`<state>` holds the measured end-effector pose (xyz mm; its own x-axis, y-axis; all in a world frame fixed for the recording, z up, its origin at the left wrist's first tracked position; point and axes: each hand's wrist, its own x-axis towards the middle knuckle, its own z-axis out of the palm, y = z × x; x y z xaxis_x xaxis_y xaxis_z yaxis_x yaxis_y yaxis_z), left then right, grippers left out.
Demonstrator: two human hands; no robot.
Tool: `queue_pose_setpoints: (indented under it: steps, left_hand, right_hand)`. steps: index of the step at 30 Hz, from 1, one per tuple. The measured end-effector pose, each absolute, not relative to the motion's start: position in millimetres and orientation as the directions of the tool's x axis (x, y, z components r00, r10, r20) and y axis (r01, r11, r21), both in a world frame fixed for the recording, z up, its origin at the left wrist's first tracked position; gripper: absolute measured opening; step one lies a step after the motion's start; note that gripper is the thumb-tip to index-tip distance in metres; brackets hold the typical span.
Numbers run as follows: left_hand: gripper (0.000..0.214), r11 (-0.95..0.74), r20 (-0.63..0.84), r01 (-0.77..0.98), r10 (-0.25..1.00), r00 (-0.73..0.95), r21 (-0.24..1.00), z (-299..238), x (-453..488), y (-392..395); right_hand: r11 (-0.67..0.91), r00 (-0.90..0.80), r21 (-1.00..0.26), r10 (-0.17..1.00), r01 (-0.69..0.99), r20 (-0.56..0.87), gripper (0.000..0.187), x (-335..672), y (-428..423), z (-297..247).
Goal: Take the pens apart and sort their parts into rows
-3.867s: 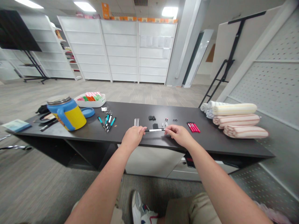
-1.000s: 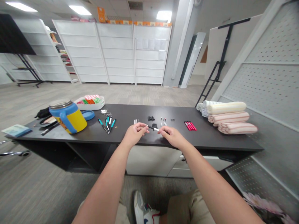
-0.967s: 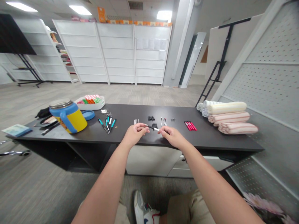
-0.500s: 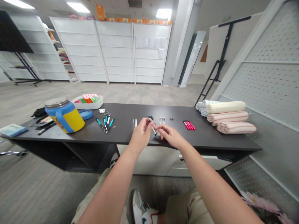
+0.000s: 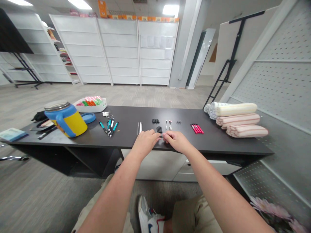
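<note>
My left hand (image 5: 145,142) and my right hand (image 5: 175,141) meet over the near edge of the dark table (image 5: 131,139), fingers curled together around a small pen part (image 5: 161,136) that is mostly hidden between the fingertips. Just beyond the hands lie black pen pieces (image 5: 159,129), white refills (image 5: 139,127), more black caps (image 5: 155,121) and small tips (image 5: 168,125). Red pens (image 5: 197,128) lie to the right, teal pens (image 5: 109,125) to the left.
A yellow and blue jug (image 5: 65,119) stands at the left, with a white tray of coloured items (image 5: 90,104) behind it. Rolled towels (image 5: 239,119) are stacked at the right end. A pegboard panel (image 5: 279,81) leans on the right.
The black and white pen that was held out between both hands has been turned and lowered; the hands have come close together at the table and the pen is nearly hidden.
</note>
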<state>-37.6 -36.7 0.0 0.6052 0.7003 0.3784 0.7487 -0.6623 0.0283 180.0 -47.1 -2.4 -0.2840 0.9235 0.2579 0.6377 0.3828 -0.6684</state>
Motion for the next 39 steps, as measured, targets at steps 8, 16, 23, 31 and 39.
queue_pose_setpoints:
  steps: [8, 16, 23, 31, 39]
  left_hand:
    - [0.025, -0.657, 0.38, 0.75, 0.715, 0.586, 0.079, -1.7, -38.6, -34.9]
    - [0.028, -0.652, 0.381, 0.753, 0.72, 0.58, 0.087, -3.2, -38.4, -32.8]
    - [0.028, -0.648, 0.381, 0.756, 0.724, 0.575, 0.091, -4.1, -38.3, -32.9]
    - [0.028, -0.652, 0.385, 0.754, 0.718, 0.58, 0.081, -3.2, -37.5, -33.6]
    - [0.032, -0.643, 0.403, 0.751, 0.733, 0.547, 0.148, -2.8, -40.0, -32.3]
  right_hand:
    - [0.358, -0.259, -0.707, 0.933, 0.61, 0.249, 0.028, 179.8, -45.7, -5.4]
    - [0.362, -0.261, -0.723, 0.932, 0.589, 0.253, 0.024, 178.6, -44.8, -6.4]
    - [0.382, -0.281, -0.708, 0.923, 0.594, 0.263, 0.025, 178.6, -45.1, -6.9]
    - [0.347, -0.251, -0.747, 0.937, 0.567, 0.245, 0.025, 178.8, -44.5, -9.2]
    - [0.271, -0.116, -0.772, 0.961, 0.575, 0.251, 0.029, 187.4, -51.2, -12.0]
